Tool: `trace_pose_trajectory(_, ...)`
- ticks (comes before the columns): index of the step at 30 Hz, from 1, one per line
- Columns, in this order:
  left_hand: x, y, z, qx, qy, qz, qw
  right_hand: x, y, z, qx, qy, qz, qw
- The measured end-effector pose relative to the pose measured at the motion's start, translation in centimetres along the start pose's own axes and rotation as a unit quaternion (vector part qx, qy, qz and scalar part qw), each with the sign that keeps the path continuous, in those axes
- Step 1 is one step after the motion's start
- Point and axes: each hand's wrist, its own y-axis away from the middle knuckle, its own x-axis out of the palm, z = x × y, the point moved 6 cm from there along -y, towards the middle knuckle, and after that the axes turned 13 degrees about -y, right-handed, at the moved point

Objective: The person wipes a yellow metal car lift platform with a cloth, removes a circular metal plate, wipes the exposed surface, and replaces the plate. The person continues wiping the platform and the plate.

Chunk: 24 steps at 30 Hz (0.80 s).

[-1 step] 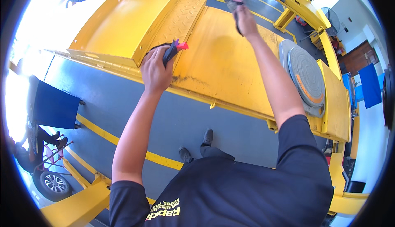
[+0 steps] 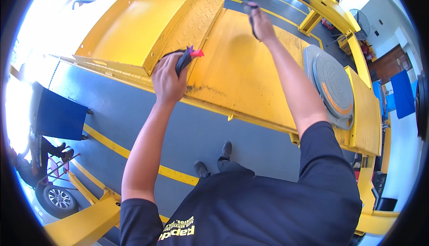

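While around black bundle (image 2: 182, 62) — left hand (image 2: 169, 75) just beside shallow yellow tray (image 2: 134, 20).

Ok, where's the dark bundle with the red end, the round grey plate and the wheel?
Dark bundle (image 2: 182, 62): head view, its black part below the red end.
Round grey plate (image 2: 332, 80): head view, middle of its top.
Wheel (image 2: 60, 198): head view, on its silver spokes.

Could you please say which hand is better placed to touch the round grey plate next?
Probably the right hand: nearer the grey plate, though holding a blurred object; the left hand is by the yellow tray.
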Motion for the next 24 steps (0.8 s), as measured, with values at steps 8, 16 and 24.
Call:
trace_pose_trajectory(8,-0.5,-0.4,0.2,0.010,-0.018,-0.013,1.000,8.4,-4.8,-7.2,0.021,0.379,0.193,0.905)
trace_pose_trajectory(16,-0.1,-0.6,0.1,0.022,-0.020,-0.022,0.999,10.6,-11.4,-11.6,0.089,0.347,0.177,0.917)
trace_pose_trajectory(24,0.3,-0.3,0.4,-0.003,-0.040,-0.028,0.999,13.2,-2.6,-7.3,-0.055,0.358,0.254,0.897)
